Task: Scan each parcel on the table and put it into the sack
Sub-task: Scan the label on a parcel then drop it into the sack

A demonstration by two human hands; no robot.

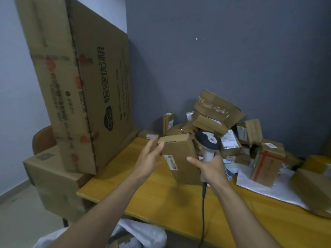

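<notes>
- The left hand [149, 159] is held spread, fingertips laid against the upper left corner of a tall cardboard parcel [180, 158]; no closed grasp is seen there.
- The right hand [210, 168] is wrapped around the pale handle of a barcode scanner [207, 143], thumb stretched toward the parcel's right face; its dark head is raised just beside the parcel's upper right corner.
- The parcel is placed between the two hands, above the table's near-left part, its long axis roughly upright and leaning left at the top. Whether its base rests on the wooden table [161, 199] cannot be told.
- A white shipping label [171, 162] is carried on the parcel's near face, below and left of the scanner head, so the scanner is judged to need tilting down toward it; the right hand is nearer.
- A heap of parcels [223, 126] is piled toward the table's far edge.
- The white sack [143, 235] is seen below the near edge, toward the left arm's side.
</notes>
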